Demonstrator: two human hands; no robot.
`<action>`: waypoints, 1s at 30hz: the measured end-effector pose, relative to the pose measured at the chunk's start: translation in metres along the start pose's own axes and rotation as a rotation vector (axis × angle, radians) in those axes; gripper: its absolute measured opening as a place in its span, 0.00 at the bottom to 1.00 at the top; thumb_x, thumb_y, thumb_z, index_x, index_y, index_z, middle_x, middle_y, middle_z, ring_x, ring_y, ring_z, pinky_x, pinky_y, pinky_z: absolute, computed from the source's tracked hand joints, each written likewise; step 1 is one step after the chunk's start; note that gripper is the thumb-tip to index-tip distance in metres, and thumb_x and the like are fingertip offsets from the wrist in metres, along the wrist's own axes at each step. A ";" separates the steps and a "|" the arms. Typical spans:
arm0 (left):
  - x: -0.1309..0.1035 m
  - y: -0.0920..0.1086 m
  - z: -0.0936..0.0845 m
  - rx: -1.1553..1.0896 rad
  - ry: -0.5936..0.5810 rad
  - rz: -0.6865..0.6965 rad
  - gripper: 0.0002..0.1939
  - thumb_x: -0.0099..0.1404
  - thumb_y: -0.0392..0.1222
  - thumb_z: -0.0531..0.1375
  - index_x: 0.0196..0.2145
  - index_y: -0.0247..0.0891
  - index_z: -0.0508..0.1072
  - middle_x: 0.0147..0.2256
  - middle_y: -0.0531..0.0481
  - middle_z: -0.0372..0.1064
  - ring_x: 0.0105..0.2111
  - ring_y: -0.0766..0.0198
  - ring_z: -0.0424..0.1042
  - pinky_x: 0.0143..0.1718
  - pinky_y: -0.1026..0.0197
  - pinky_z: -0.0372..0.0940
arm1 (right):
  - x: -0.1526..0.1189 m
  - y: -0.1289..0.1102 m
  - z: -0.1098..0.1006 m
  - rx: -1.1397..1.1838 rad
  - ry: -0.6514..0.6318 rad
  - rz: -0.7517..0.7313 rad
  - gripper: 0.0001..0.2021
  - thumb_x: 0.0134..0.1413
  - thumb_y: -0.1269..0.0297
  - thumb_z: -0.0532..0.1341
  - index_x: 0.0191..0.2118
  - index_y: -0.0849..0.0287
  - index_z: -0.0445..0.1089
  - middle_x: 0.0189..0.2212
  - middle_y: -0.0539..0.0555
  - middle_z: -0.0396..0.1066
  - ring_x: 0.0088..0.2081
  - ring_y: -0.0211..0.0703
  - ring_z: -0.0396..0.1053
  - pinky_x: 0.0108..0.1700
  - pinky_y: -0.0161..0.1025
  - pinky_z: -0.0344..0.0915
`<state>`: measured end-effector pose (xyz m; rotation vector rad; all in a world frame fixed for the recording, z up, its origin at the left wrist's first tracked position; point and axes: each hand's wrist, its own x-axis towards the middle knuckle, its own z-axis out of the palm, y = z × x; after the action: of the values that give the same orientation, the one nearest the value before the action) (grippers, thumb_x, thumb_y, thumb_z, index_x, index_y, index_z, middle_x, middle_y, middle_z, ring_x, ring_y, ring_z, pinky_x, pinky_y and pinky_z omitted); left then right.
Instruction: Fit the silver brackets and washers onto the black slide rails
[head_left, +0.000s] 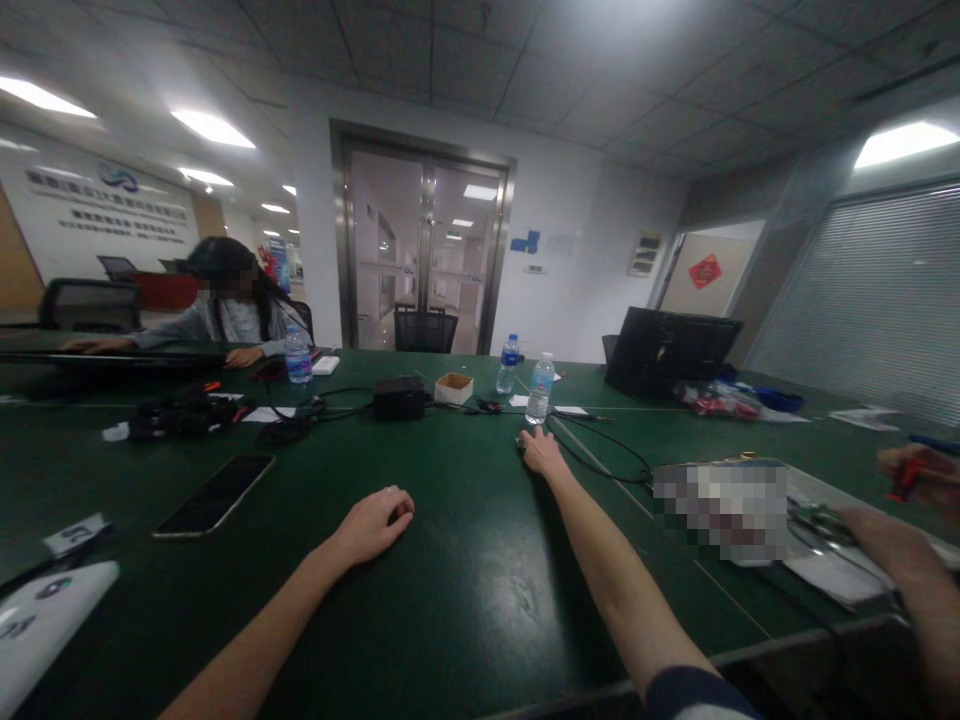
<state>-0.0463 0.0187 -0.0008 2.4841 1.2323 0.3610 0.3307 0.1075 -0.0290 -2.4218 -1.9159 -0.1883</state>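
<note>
My left hand [375,522] rests on the green table [450,620], its fingers loosely bent and apart from the thumb, with nothing in them. A ring shows on one finger. Farther out, my right hand [540,452] reaches across the tabletop, palm down with bent fingers. By its fingertips on the left is a small greyish thing, too small to name. Just beyond those fingers stands an upright clear water bottle [539,392] with a white cap; whether they touch it I cannot tell. Behind it to the left is a blue-capped water bottle [508,366].
A phone [216,495] lies left of my left hand. Toward the back are a black box [399,398], a small open carton [454,388] and cables. Another person's hands work at a tray [817,490] on the right. Across the table sits a person [244,320] beside another bottle [298,358].
</note>
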 end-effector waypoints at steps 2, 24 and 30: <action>0.000 -0.001 0.001 0.009 0.009 0.012 0.13 0.65 0.45 0.51 0.40 0.39 0.71 0.38 0.47 0.67 0.37 0.59 0.68 0.37 0.58 0.64 | 0.000 0.000 0.000 -0.002 0.003 0.002 0.20 0.62 0.70 0.47 0.58 0.51 0.55 0.55 0.62 0.53 0.52 0.56 0.58 0.47 0.48 0.55; -0.001 0.001 -0.002 -0.016 -0.009 -0.014 0.13 0.65 0.45 0.51 0.41 0.40 0.71 0.39 0.48 0.67 0.38 0.59 0.68 0.38 0.58 0.65 | 0.000 0.000 0.002 0.010 0.017 0.008 0.21 0.62 0.71 0.46 0.60 0.52 0.54 0.55 0.63 0.53 0.52 0.56 0.57 0.47 0.48 0.56; 0.000 0.000 0.000 0.011 0.002 -0.002 0.12 0.65 0.44 0.51 0.41 0.39 0.71 0.38 0.48 0.67 0.37 0.59 0.68 0.38 0.59 0.64 | 0.001 0.000 0.003 0.016 0.014 0.004 0.18 0.62 0.69 0.46 0.56 0.50 0.59 0.54 0.61 0.54 0.52 0.56 0.58 0.47 0.47 0.57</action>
<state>-0.0462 0.0186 -0.0010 2.4922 1.2413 0.3576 0.3315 0.1086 -0.0320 -2.4078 -1.8991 -0.1884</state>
